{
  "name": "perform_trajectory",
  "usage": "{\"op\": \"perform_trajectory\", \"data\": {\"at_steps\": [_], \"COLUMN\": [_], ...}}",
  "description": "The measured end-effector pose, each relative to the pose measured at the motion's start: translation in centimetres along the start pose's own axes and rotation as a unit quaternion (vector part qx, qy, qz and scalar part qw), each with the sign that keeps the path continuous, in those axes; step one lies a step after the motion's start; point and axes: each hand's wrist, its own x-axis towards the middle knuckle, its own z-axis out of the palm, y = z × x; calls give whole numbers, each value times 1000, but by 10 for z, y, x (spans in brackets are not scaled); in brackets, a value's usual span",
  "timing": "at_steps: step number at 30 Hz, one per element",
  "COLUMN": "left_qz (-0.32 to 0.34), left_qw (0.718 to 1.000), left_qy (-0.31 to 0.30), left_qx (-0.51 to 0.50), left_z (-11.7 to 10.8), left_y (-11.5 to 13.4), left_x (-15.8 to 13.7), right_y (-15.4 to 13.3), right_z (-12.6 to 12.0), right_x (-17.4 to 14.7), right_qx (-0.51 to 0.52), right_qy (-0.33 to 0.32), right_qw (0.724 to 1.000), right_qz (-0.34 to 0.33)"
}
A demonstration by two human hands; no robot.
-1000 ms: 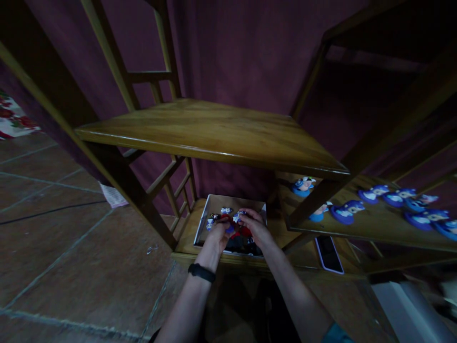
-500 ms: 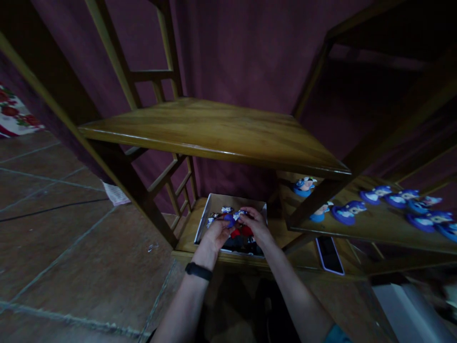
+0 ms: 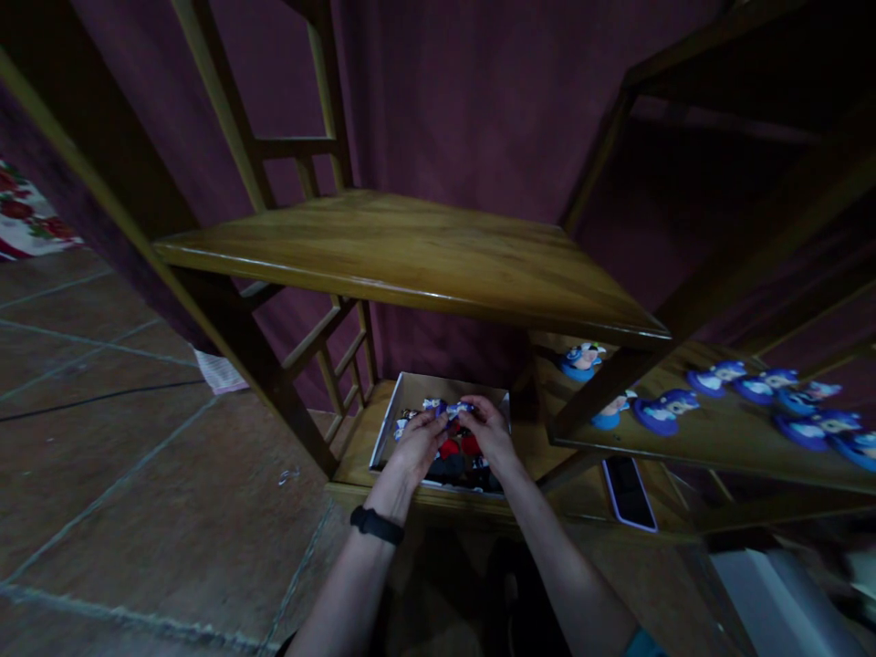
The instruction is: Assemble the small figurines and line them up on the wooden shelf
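Above a shallow white cardboard box (image 3: 383,429) on the low shelf, my two hands come together around a small blue-and-white figurine (image 3: 460,411). My left hand (image 3: 417,445) is closed, its fingers gripping the figurine's left side, where the base partly hides behind them. Bent fingers of my right hand (image 3: 488,429) pinch the same figurine from the right. Inside the box, under my hands, lie several more small figurines and red pieces (image 3: 450,448), with dark shapes along its near side.
A wooden shelf board (image 3: 411,246) juts out above the box. Several blue-based figurines (image 3: 663,411) stand on the right shelf, with a phone (image 3: 628,493) lying below them. Slanted wooden posts (image 3: 253,383) frame the left side. A cable (image 3: 116,396) runs across the tiled floor.
The figurine has turned in my fingers, so its purple base shows less. My left fingers have shifted slightly up and around it. Both hands remain over the box.
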Motion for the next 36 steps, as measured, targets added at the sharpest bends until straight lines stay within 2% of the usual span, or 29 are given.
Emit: {"op": "perform_trajectory", "data": {"at_steps": [10,16,22,26,31,33,34,35,36], "left_qz": [24,59,96,152,169,209,237,269,300], "left_qw": [1000,997,989,979,983,972,957,928,880], "left_qy": [9,-14,36,55,43,35,32,27,20], "left_qx": [-15,49,104,126,61,102,162,256,367], "left_z": [0,-4,-7,-5,6,10,11,12,12], "left_y": [-1,-4,-8,-7,-7,-6,-6,-6,-6], "left_x": [1,7,10,-1,-20,-25,-27,-27,-28], "right_y": [-7,-9,-5,0,6,7,8,9,10], "right_z": [0,2,2,4,7,7,7,7,8], "right_x": [-2,-4,-3,-5,-9,-11,-12,-12,-13], "right_qx": [-8,-16,-29,24,120,148,166,184,203], "right_qy": [-8,-9,2,17,-7,-14,-14,-15,-18], "right_qw": [1000,999,998,999,991,986,983,979,975], "right_qz": [-26,-42,-49,-18,63,79,81,82,83]}}
